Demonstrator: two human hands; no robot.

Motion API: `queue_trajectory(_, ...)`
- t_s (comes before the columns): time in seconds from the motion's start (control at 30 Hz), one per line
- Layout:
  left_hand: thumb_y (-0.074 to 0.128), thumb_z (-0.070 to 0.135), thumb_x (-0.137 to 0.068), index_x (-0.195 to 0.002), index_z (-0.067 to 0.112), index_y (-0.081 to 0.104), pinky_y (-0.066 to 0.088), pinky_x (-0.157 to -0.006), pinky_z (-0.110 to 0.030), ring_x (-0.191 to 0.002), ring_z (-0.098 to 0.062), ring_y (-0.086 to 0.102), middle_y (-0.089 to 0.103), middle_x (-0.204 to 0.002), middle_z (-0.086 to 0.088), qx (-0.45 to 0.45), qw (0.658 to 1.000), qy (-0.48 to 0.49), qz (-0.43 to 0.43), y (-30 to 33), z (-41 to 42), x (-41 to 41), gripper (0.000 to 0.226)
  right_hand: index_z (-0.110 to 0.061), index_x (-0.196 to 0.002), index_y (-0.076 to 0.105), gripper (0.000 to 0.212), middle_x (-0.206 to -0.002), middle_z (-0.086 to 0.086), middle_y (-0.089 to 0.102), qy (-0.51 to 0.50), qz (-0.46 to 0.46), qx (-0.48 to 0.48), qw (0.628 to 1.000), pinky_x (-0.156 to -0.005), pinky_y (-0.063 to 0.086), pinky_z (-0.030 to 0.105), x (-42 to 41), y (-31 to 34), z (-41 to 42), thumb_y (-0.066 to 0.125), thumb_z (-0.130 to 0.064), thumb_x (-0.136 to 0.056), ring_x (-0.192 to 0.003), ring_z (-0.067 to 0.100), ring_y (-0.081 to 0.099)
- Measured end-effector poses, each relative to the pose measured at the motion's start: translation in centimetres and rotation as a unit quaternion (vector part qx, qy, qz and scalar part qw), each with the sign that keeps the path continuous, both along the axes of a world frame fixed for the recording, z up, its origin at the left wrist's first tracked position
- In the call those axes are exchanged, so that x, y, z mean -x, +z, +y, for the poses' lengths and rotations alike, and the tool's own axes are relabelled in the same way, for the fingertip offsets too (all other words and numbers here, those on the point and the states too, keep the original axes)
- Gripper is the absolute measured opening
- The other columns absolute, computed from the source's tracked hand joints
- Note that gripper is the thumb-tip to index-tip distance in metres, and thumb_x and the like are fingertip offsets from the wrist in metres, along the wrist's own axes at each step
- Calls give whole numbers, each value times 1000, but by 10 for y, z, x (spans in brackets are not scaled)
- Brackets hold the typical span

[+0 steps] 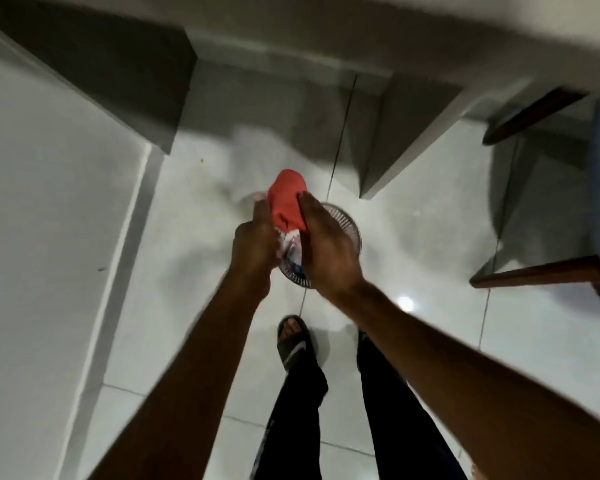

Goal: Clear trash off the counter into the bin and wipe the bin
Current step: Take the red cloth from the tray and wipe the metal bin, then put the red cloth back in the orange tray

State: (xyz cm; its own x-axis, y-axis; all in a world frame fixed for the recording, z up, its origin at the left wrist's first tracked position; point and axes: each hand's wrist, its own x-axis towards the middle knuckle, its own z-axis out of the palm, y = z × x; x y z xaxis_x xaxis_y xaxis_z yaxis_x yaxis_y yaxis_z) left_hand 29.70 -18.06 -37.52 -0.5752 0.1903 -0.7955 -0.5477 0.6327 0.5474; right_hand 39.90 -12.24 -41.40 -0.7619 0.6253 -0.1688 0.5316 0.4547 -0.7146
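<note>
- View from the person's head, looking straight down past both bare forearms to a pale tiled floor (430, 220); the picture is blurred.
- A small round bin (343, 225) with a slatted mesh wall stands on the floor, just ahead of the person's sandalled foot (293, 341) and well clear of the tile edges by the wall.
- Both hands sit directly above the bin, hiding most of its opening.
- The left hand (253, 247) has its fingers curled and appears to grip the near side of a red cloth (286, 199).
- The right hand (326, 247) lies flatter, fingers stretched along the cloth's other side, pressing it; how tightly it holds I cannot tell.
- The cloth is bunched between the two hands over the far rim, probably being gathered into a pad for wiping the bin.
- Trash (291, 252), pale with bits of pink and blue, shows inside the bin between the hands, so clearing seems largely done.
- A white counter edge (430, 36) runs along the top of the picture; its surface is not visible.
- A dark wooden chair (534, 271) stands at the right.
- No brand, label or readable writing can be made out.
</note>
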Motion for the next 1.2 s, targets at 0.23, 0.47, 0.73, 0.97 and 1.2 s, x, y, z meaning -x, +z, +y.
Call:
queue_trajectory(0.23, 71, 28, -82, -87, 13, 75, 63, -71, -38, -75, -23, 74, 76, -80, -8, -105, 892, -364, 247, 265, 38, -14, 16, -16, -157, 25, 56, -159, 8, 36, -156, 99, 75, 980, -118, 36, 44, -37, 231, -11, 40, -30, -104, -146, 21, 37)
queue_trajectory(0.47, 68, 25, -82, -97, 2, 71, 64, -78, -51, -77, -36, 72, 73, -86, -19, -268, 763, -537, 239, 461, 161, -34, 28, -15, -155, 15, 109, -157, -22, 26, -236, 349, 109, 900, -111, 35, 18, -108, 374, 102, 78, -49, -74, -144, -2, 31)
queue_trajectory(0.73, 67, 6, -93, -85, 14, 67, 66, -70, -44, -76, -28, 66, 65, -86, -17, -353, 775, -462, 248, 515, 421, -103, 11, -7, -129, 55, 55, -115, 19, 73, -306, 449, 239, 805, -84, 60, 53, -184, 437, 330, 76, -28, -83, -99, 38, 74)
queue_trajectory(0.97, 66, 15, -85, -114, 6, 71, 52, -95, -32, -107, -33, 69, 75, -113, -17, -201, 768, -443, 416, 404, 579, -154, 31, -6, -135, 42, 56, -133, 16, 59, -438, 226, 156, 856, -104, 48, 51, -202, 365, 477, 73, -11, -88, -119, 32, 59)
queue_trajectory(1.2, 67, 13, -86, -99, 4, 74, 62, -86, -36, -92, -31, 75, 78, -98, -16, -165, 781, -465, 383, 336, 585, -146, 18, -10, -153, 25, 74, -144, 22, 47, -343, -85, 76, 932, -105, 46, 49, -180, 307, 517, 63, -22, -91, -128, 40, 51)
